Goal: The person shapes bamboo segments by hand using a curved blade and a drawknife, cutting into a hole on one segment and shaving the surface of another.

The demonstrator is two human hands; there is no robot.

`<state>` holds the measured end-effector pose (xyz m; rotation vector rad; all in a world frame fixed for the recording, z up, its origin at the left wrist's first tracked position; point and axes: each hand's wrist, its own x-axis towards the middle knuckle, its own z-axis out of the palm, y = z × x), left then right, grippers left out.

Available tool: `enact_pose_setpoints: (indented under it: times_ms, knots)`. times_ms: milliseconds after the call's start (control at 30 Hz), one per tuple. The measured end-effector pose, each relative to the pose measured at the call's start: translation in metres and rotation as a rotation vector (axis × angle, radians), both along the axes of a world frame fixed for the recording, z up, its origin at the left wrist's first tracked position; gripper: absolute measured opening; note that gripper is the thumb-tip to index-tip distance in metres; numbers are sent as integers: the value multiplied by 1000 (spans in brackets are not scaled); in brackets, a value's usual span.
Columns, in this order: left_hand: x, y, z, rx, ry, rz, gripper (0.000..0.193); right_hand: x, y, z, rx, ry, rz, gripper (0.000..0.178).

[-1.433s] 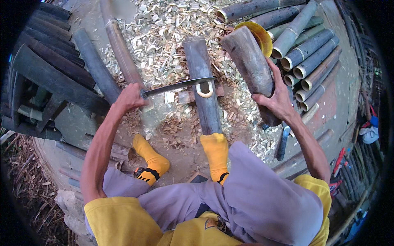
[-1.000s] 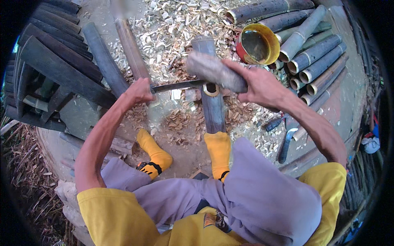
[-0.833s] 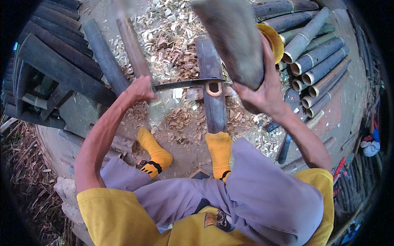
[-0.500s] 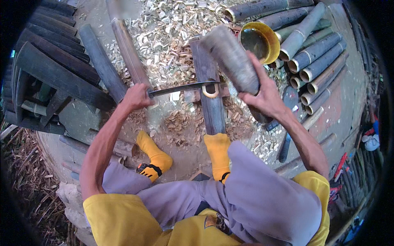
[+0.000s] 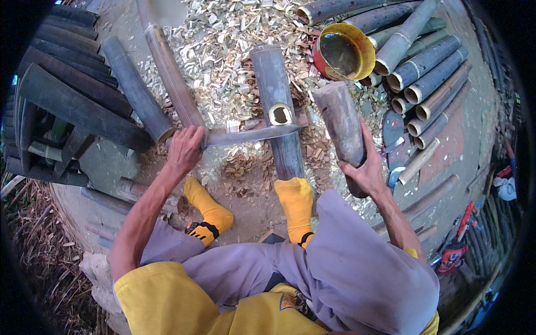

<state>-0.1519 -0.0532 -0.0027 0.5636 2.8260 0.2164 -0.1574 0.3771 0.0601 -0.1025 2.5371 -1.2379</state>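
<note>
My left hand [image 5: 185,149] is closed round the handle of a machete [image 5: 240,135]. Its long blade reaches rightward across a dark bamboo tube [image 5: 271,72], along the near side of a pale-rimmed hole cut in the tube's wall. The tube lies lengthwise away from me, its near end at my foot in a yellow sock [image 5: 296,204]. To the right of the tube, my right hand [image 5: 369,167] grips a thick wooden club [image 5: 339,120], held above the chips and apart from the blade.
Wood chips [image 5: 218,61] cover the ground ahead. At the far right, a yellow-rimmed bucket [image 5: 365,53] with murky liquid stands beside stacked bamboo tubes [image 5: 432,67]. Dark curved bamboo pieces [image 5: 84,106] are piled on the left. A loose knife [image 5: 393,146] lies right of the club.
The club has moved down and toward me, away from the tube. The machete blade has shifted nearer and turned, uncovering the hole, where a curved pale piece showed before.
</note>
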Motion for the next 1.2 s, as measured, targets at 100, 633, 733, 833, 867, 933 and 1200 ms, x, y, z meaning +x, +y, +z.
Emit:
enact_pose_setpoints:
  times_ms: [100,633,733,833,867,933,1200]
  knots:
    - [-4,-8,-1,-29,-6,-4,38,17,-5,-9,38,213,117,88]
    - [-25,-8,-6,-49,-36,-72,34,-37,-39,-26,101,334,843,75]
    - [-49,6,8,-140,-427,55,32,-55,-33,-41,94,38,454,86]
    - [-40,-4,-6,543,-771,588,24,-43,-40,-27,-78,211,119,92]
    - [-43,7,-10,735,-685,598,17,-31,-35,-26,-100,204,55,91]
    - [-53,47,-12,1118,-507,918,12,-7,-24,-30,-41,158,-49,92]
    - [-34,244,52,1406,-726,606,41,29,-38,10,-97,-50,30,87]
